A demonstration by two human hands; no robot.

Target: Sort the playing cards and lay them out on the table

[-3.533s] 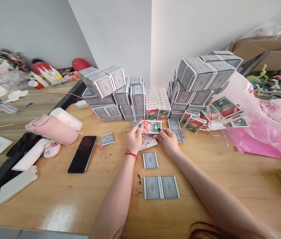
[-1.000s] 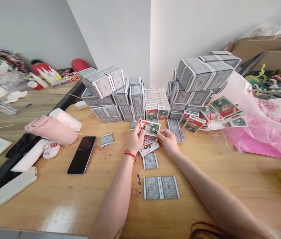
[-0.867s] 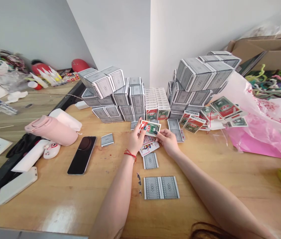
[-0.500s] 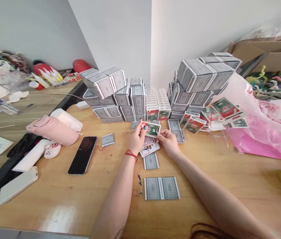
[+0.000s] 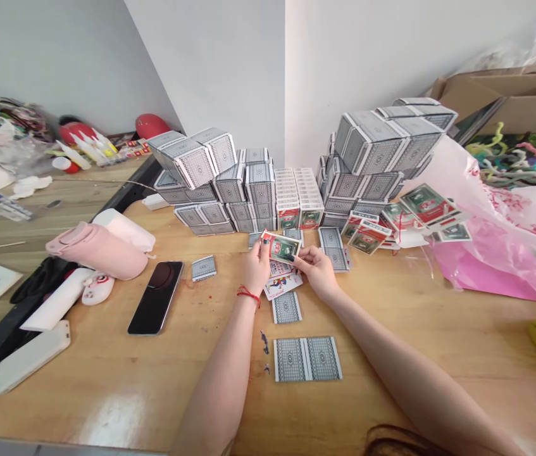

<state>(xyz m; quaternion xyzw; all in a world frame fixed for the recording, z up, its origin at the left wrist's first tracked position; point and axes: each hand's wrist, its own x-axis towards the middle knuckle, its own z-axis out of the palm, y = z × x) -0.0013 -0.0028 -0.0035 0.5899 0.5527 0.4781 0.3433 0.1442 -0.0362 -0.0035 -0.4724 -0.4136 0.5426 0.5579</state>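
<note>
My left hand (image 5: 257, 266) and my right hand (image 5: 317, 271) together grip a small red-and-green card box (image 5: 281, 246), held just above the wooden table (image 5: 106, 380). The left fingers pinch its left end, the right fingers its right end. Under the hands lie face-up cards (image 5: 281, 284). Closer to me lie a single grey-backed deck (image 5: 286, 307) and a pair of decks side by side (image 5: 307, 358). Another grey deck (image 5: 204, 268) lies to the left.
Stacks of grey wrapped card packs stand at the back left (image 5: 211, 180) and back right (image 5: 376, 158), with boxed decks (image 5: 300, 202) between. A black phone (image 5: 155, 296), a pink bottle (image 5: 97, 250), a white case (image 5: 30, 356), loose boxes (image 5: 405, 221), a pink plastic bag (image 5: 500, 253).
The card box has tilted slightly and shifted a little left and up in both hands. More of the face-up cards beneath show. Nothing else on the table moved.
</note>
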